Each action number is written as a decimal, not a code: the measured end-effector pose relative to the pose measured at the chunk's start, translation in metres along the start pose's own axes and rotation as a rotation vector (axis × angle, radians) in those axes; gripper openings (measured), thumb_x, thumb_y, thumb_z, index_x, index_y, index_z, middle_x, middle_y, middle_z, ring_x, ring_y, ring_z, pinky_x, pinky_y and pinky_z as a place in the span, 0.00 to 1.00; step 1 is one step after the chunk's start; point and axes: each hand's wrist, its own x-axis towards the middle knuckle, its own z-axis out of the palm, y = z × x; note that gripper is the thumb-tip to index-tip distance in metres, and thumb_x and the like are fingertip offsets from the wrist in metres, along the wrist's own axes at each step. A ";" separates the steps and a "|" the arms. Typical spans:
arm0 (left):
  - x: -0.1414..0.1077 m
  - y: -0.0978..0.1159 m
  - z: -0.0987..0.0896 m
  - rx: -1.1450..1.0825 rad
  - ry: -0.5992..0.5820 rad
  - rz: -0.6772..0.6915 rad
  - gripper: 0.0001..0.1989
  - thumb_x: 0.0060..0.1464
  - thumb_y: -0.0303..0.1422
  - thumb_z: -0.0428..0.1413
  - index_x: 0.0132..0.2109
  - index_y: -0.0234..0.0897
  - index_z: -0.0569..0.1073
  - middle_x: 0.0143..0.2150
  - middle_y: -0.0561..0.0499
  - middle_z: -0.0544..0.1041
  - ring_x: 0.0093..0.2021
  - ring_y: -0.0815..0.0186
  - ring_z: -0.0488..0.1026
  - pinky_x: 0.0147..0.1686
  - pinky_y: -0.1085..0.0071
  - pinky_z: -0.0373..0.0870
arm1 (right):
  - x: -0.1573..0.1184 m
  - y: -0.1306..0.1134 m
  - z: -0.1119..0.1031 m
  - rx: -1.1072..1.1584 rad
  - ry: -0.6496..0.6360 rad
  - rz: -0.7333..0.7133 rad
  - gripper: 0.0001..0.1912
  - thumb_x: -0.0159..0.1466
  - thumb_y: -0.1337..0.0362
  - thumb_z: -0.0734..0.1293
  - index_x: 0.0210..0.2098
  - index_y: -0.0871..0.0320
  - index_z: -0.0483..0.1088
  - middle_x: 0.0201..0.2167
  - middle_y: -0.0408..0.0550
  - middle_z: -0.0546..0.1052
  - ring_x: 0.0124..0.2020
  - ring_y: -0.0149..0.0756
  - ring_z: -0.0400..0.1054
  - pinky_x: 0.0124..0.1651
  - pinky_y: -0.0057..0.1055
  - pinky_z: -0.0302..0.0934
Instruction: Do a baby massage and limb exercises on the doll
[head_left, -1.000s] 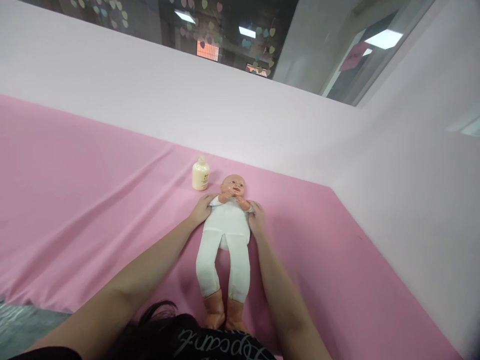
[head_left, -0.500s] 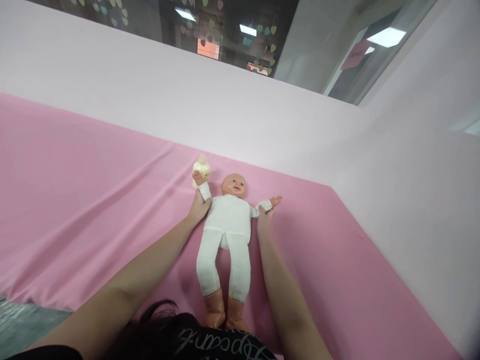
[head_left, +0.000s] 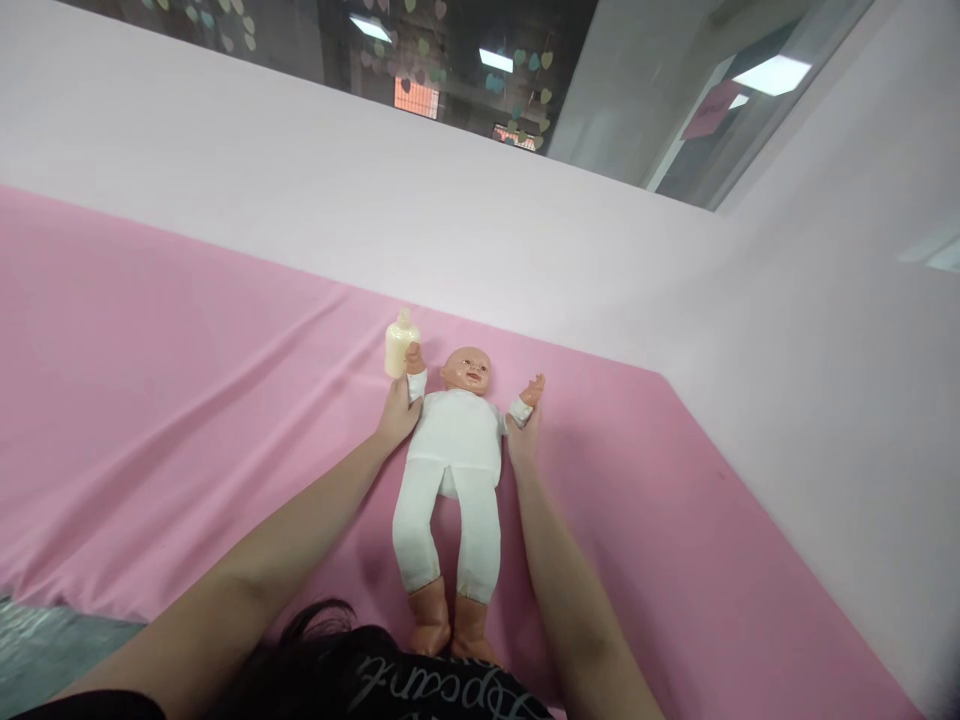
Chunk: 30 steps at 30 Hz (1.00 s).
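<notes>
arms (head_left: 417, 384) of the doll (head_left: 456, 430) at centre frame have swung inward, narrowing their spread, left hand (head_left: 523, 440) and right hand (head_left: 397, 410) each with grip closed round one.

Counter covered in smooth pink cloth (head_left: 187, 340): long creases run diagonally on the left side; a small dark mark (head_left: 721, 475) shows on the right side. Cream-coloured, round-shouldered bottle (head_left: 396, 352) stands upright near the far edge, short pale top (head_left: 404, 316) uppermost. Plain white wall (head_left: 300, 190) behind the counter, meeting a second white wall (head_left: 847, 340) at right. Above: wide glass pane (head_left: 622, 110) bearing heart-shaped stickers (head_left: 533, 62) in yellow, blue and pink. Bright white rectangular lights (head_left: 496, 60) show in the glass; through-view or reflection, cannot tell. Also there: orange-lit barred opening (head_left: 416, 98), pink sheet (head_left: 711, 110). Lower left: grey-green floor (head_left: 60, 650).
</notes>
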 end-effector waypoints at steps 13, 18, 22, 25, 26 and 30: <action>-0.001 -0.001 0.005 0.098 -0.170 0.147 0.31 0.51 0.20 0.49 0.58 0.42 0.81 0.56 0.41 0.74 0.62 0.51 0.70 0.67 0.45 0.66 | -0.001 -0.003 0.005 -0.127 -0.150 -0.149 0.25 0.54 0.70 0.58 0.47 0.54 0.78 0.51 0.48 0.82 0.54 0.42 0.73 0.66 0.46 0.64; -0.003 0.002 0.001 0.041 -0.174 0.075 0.31 0.55 0.22 0.49 0.63 0.40 0.76 0.59 0.40 0.71 0.63 0.53 0.70 0.69 0.51 0.66 | -0.003 -0.008 0.004 -0.130 -0.123 -0.110 0.25 0.57 0.69 0.60 0.50 0.54 0.78 0.53 0.50 0.82 0.56 0.43 0.73 0.66 0.46 0.64; -0.004 0.005 -0.001 0.013 -0.177 0.043 0.31 0.55 0.22 0.50 0.65 0.41 0.74 0.61 0.41 0.70 0.65 0.53 0.69 0.70 0.51 0.65 | -0.005 -0.016 0.005 -0.054 -0.051 -0.042 0.26 0.60 0.67 0.62 0.56 0.56 0.76 0.58 0.53 0.80 0.59 0.44 0.72 0.67 0.47 0.63; -0.003 0.005 -0.001 -0.011 -0.124 0.017 0.29 0.55 0.24 0.53 0.63 0.41 0.73 0.60 0.41 0.71 0.66 0.51 0.68 0.70 0.49 0.64 | -0.005 -0.016 0.006 0.044 -0.005 -0.036 0.28 0.62 0.65 0.64 0.62 0.57 0.72 0.64 0.56 0.76 0.63 0.45 0.70 0.69 0.47 0.62; -0.003 0.004 -0.001 -0.019 -0.098 0.000 0.27 0.55 0.26 0.54 0.62 0.40 0.73 0.59 0.40 0.72 0.65 0.50 0.69 0.70 0.47 0.65 | -0.004 -0.014 0.005 0.059 0.025 -0.024 0.29 0.62 0.64 0.64 0.64 0.57 0.70 0.65 0.57 0.75 0.64 0.45 0.69 0.70 0.47 0.61; 0.000 0.000 -0.001 -0.099 -0.009 -0.119 0.19 0.54 0.29 0.56 0.54 0.38 0.71 0.50 0.43 0.75 0.54 0.51 0.74 0.60 0.47 0.72 | 0.002 0.003 0.001 0.116 0.192 0.043 0.35 0.59 0.65 0.64 0.67 0.58 0.64 0.69 0.58 0.70 0.67 0.45 0.66 0.73 0.50 0.57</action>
